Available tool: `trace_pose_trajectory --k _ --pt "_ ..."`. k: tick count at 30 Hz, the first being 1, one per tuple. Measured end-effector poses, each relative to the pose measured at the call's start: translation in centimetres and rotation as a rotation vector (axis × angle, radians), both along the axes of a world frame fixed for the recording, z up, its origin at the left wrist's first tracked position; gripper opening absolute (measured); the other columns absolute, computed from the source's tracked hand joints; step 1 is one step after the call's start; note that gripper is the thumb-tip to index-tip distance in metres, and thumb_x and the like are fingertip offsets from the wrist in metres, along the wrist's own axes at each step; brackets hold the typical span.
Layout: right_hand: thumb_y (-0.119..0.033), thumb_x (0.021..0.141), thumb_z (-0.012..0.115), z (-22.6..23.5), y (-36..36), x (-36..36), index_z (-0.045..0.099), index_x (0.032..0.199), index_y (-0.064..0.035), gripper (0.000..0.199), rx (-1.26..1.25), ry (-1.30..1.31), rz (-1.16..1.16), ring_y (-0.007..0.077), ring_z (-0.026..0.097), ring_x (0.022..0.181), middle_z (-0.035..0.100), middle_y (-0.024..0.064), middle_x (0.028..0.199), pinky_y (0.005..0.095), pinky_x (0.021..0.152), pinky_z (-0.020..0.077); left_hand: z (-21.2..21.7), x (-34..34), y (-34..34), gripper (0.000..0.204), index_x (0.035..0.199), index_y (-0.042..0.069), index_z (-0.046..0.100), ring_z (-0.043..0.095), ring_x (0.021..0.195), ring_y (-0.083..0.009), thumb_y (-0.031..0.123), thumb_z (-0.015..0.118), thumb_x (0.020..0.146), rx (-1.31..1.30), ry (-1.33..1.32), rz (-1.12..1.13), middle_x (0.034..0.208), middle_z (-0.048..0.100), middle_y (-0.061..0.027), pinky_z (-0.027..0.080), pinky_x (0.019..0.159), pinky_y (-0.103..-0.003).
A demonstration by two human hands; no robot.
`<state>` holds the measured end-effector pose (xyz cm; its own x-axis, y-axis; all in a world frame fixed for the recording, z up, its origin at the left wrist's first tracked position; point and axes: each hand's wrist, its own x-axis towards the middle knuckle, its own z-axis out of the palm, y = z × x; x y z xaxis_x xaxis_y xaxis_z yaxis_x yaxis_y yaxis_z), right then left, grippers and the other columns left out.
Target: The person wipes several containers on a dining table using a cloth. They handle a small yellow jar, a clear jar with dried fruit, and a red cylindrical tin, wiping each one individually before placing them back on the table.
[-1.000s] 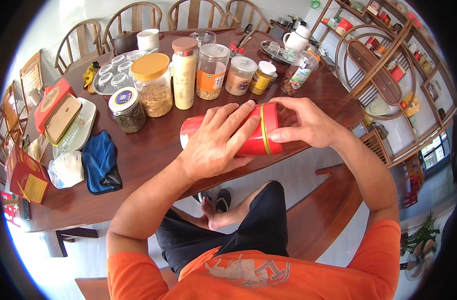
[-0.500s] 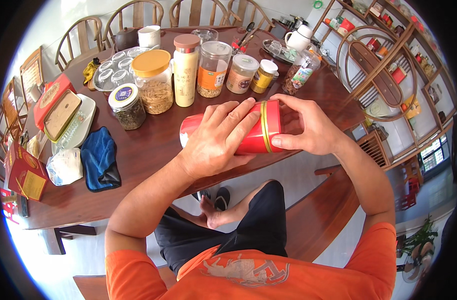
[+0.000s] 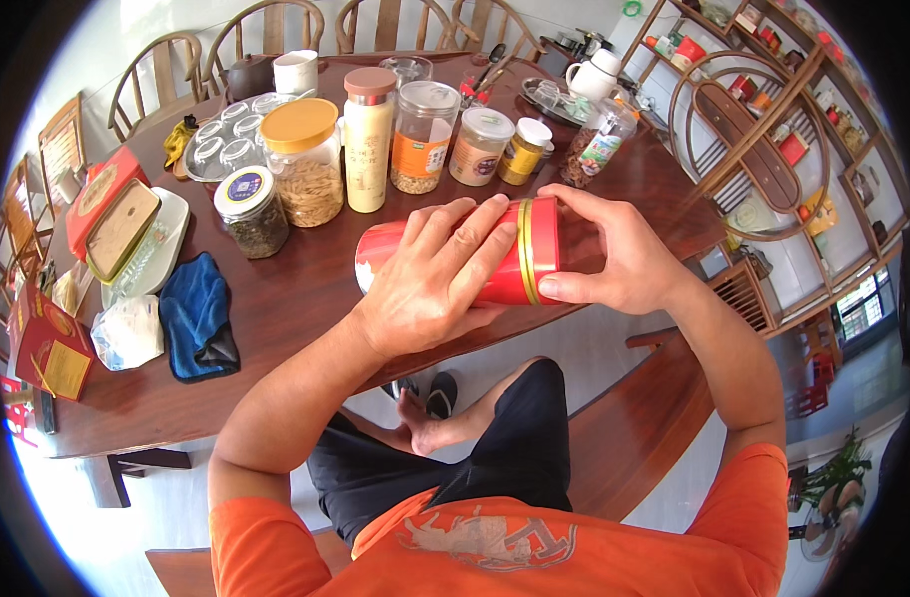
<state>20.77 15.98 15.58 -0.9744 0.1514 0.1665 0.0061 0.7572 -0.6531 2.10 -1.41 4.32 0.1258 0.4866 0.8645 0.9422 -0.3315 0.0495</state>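
Note:
A red cylindrical tin with gold bands lies on its side in the air, above the table's near edge. My left hand is wrapped over its body from above, its thumb side out of sight. At the right end, my right hand grips the lid between thumb and fingers, with a gap between palm and lid end. The lid sits against the body at the gold bands. Behind the tin stand a cream bottle with a brown cap and a clear jar with an orange label.
Several more jars stand in a row, including a yellow-lidded jar and a white-lidded jar. A blue cloth, a white plastic bag and red boxes lie at left. A wooden bench is below right.
The fingers of my right hand have shifted slightly on the lid. The tin and my left hand are almost unmoved.

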Motion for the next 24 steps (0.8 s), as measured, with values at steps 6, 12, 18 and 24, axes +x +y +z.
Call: trace_pose_trajectory --k 6,12,18,24 --pt "-0.031 0.078 0.093 -0.4 0.3 0.0 0.053 0.144 0.0129 0.088 -0.105 0.020 0.012 0.0231 0.068 0.118 0.073 0.0185 0.122 0.0376 0.108 0.0524 0.5 0.0 -0.1 0.100 0.149 -0.002 0.053 0.059 0.124 -0.0406 0.021 0.095 0.061 -0.060 -0.090 -0.046 0.153 0.056 -0.0216 0.050 0.102 -0.051" --pt "-0.031 0.077 0.094 0.0 0.1 -0.1 0.052 0.145 0.0141 0.092 -0.003 0.042 0.039 0.0240 0.068 0.119 0.072 0.0198 0.125 0.0380 0.108 0.0522 1.0 -0.2 -0.4 0.103 0.151 -0.003 0.052 0.060 0.123 -0.0409 0.019 0.095 0.060 -0.047 -0.092 -0.026 0.152 0.056 -0.0226 0.051 0.104 -0.052" --pt "-0.033 0.087 0.088 0.4 -0.9 -0.7 0.047 0.151 0.0104 0.088 0.075 0.104 0.023 0.0293 0.066 0.126 0.066 0.0249 0.135 0.0406 0.111 0.0497 0.8 0.3 -0.5 0.108 0.152 -0.008 0.047 0.060 0.123 -0.0435 0.018 0.095 0.059 -0.001 -0.110 0.026 0.152 0.054 -0.0283 0.050 0.104 -0.053" --pt "-0.042 0.095 0.081 -2.2 -3.6 -2.5 0.046 0.152 0.0031 0.081 0.081 0.270 -0.118 0.0356 0.064 0.125 0.061 0.0257 0.136 0.0441 0.109 0.0493 0.7 1.3 -0.4 0.114 0.154 -0.010 0.041 0.061 0.123 -0.0495 0.019 0.099 0.060 0.042 -0.163 0.177 0.153 0.052 -0.0339 0.052 0.103 -0.053"
